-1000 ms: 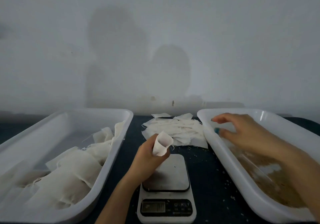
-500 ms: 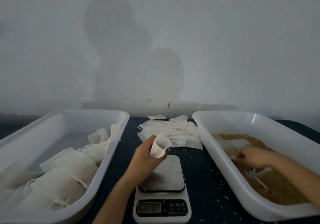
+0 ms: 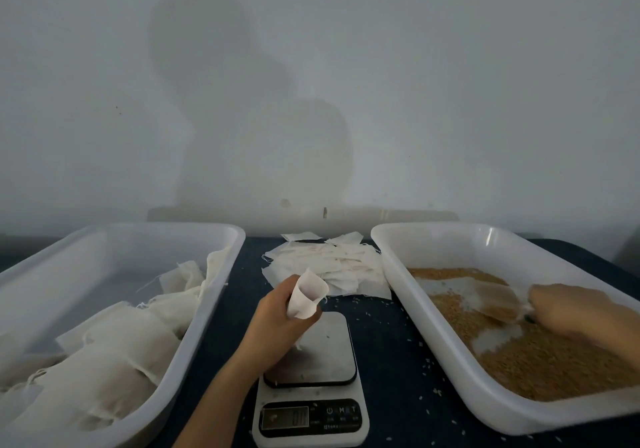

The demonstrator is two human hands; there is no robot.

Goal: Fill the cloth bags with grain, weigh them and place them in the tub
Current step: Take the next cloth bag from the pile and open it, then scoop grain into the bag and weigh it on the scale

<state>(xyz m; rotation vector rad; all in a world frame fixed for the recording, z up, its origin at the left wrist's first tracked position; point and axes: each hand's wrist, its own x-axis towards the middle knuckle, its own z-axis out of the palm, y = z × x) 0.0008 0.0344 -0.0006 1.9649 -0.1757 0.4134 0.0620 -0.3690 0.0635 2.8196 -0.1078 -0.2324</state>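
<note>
The left grip [image 3: 277, 323] is curled round a cloth bag [image 3: 308, 293], held mouth-up just above the scale [image 3: 322, 354] on the worktop [image 3: 391, 343]. The right grip [image 3: 581, 312], blurred and well apart from the bag, is closed on a clear scoop [image 3: 498, 300] lying in the grain [image 3: 554, 361] of the right tub [image 3: 450, 231].

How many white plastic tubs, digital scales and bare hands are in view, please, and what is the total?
White rectangular plastic tubs: 2, left tub and right tub
White digital kitchen scale: 1
Bare hands: 2, left hand holding a small white cloth bag, and right hand
Total: 5
</note>
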